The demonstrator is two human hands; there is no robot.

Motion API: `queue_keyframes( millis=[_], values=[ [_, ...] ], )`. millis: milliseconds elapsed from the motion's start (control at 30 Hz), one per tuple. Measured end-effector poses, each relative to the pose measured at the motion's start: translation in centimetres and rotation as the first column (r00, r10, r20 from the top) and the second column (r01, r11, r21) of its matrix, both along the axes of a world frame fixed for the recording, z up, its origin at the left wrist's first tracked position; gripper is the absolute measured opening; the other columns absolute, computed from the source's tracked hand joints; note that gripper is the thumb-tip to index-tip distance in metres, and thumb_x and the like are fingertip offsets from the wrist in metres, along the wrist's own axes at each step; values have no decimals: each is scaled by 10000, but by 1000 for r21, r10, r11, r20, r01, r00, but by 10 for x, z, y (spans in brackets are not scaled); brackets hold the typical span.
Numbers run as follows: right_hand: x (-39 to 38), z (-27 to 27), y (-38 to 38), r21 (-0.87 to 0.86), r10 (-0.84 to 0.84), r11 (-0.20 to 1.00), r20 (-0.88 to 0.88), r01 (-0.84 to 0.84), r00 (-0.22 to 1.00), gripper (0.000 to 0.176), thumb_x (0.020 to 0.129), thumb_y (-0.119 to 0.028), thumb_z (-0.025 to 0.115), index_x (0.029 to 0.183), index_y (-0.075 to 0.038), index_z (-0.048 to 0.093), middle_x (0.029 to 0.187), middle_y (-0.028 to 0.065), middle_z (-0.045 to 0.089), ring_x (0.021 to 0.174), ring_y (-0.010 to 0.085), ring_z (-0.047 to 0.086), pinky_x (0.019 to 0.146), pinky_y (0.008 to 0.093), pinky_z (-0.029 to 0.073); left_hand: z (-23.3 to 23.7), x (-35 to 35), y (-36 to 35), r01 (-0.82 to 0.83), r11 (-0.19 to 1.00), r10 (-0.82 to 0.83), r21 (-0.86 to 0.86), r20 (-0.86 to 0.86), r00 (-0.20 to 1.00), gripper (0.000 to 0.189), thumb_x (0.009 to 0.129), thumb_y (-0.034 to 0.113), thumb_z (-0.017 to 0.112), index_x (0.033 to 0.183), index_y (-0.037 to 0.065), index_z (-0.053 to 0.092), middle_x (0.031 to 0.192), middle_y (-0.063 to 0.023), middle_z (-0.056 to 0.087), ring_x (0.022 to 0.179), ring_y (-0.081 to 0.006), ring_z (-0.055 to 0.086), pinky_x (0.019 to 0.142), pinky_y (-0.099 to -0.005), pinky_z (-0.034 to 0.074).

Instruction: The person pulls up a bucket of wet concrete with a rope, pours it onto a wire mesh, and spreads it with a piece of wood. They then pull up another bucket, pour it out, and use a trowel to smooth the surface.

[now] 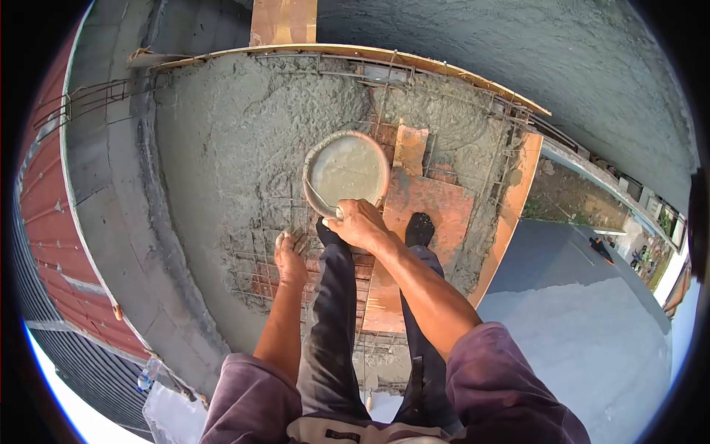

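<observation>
My right hand (pixel 358 223) is closed on the near rim of a round bucket (pixel 382 159), its thumb and fingers wrapped over the edge. Greyish liquid or wet mix shows inside the bucket. To the left and nearer to me, my left hand (pixel 290 257) has its fingers apart and holds nothing, just above the rebar mesh (pixel 274 277). Wet concrete (pixel 237 140) surrounds the bucket on its left and far sides. Just right of the bucket lies a plywood sheet (pixel 436 207), with a smaller wood piece (pixel 410 150) beyond it.
My feet stand near the bucket, the right one on the plywood. Wooden form boards (pixel 514 214) edge the slab at the right and far side. Exposed rebar (pixel 96 96) sticks out at the left. A trowel (pixel 369 400) lies behind my feet, and a plastic bottle (pixel 149 374) stands lower left.
</observation>
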State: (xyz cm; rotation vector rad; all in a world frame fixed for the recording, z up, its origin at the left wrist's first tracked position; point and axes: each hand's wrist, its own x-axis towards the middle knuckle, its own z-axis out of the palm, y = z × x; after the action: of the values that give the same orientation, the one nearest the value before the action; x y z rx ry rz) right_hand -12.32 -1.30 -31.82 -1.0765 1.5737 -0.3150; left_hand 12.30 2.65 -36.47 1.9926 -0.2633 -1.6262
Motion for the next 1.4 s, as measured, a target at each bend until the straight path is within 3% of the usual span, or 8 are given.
queue_keyframes(
  millis=[200,300,467,667,733,800,933,1400],
  values=[
    [-7,136,-4,-43,83,996,5,-82,997,430,906,-388,702,807,25,637,682,229,663,654,392,686,644,502,530,-91,-7,52,-126,978,201,167,-583,788,597,1062,515,384,1510,123,432,1495,-116,520,1344,-312,511,1097,-505,448],
    [-49,219,-24,-67,90,994,135,-82,987,357,907,-233,778,762,32,588,609,145,614,499,183,614,480,340,458,-85,-78,75,-243,950,297,196,-807,510,595,1063,507,393,1513,118,421,1495,-113,513,1343,-314,511,1097,-502,452],
    [-78,257,-39,-115,200,975,105,-188,974,374,903,-234,787,1085,54,633,609,93,605,498,214,593,505,333,461,-45,-161,79,-355,895,376,270,-885,274,593,1065,492,409,1518,110,405,1494,-107,502,1341,-318,511,1098,-497,458],
    [-97,172,-37,-247,25,969,3,-23,1000,286,941,-198,739,1110,6,630,726,127,660,629,171,634,577,346,485,-49,-170,-13,-464,872,338,159,-881,332,593,1067,475,427,1525,101,384,1492,-99,489,1338,-322,510,1099,-491,466],
    [-103,134,-40,-309,-15,951,4,16,1000,255,956,-196,715,1105,-4,637,786,154,687,696,186,664,626,367,503,-53,-173,-37,-458,889,204,-13,-884,420,593,1068,469,433,1527,98,377,1492,-97,484,1337,-323,510,1100,-489,468],
    [-107,105,-49,-339,-24,940,-1,22,1000,238,971,-202,688,1102,-8,644,847,180,707,762,213,688,678,394,518,-57,-175,-52,-322,793,-202,-516,-723,660,803,966,756,351,1544,201,409,1554,-106,450,1404,-346,454,1163,-531,397],
    [-109,71,-66,-297,-35,954,-30,25,999,219,981,-198,654,1098,-13,647,871,191,705,793,250,696,715,434,522,-125,-162,-36,-360,931,250,63,-829,500,881,924,828,335,1551,213,404,1564,-117,441,1413,-377,442,1159,-590,378],
    [-136,38,-107,-499,-59,861,-288,-97,956,169,917,-159,711,1031,-36,696,922,162,684,880,307,649,782,486,532,-86,-183,-83,-320,943,254,92,-822,510,1006,874,906,248,1582,199,351,1625,-132,342,1484,-384,328,1178,-650,289]
  ],
)
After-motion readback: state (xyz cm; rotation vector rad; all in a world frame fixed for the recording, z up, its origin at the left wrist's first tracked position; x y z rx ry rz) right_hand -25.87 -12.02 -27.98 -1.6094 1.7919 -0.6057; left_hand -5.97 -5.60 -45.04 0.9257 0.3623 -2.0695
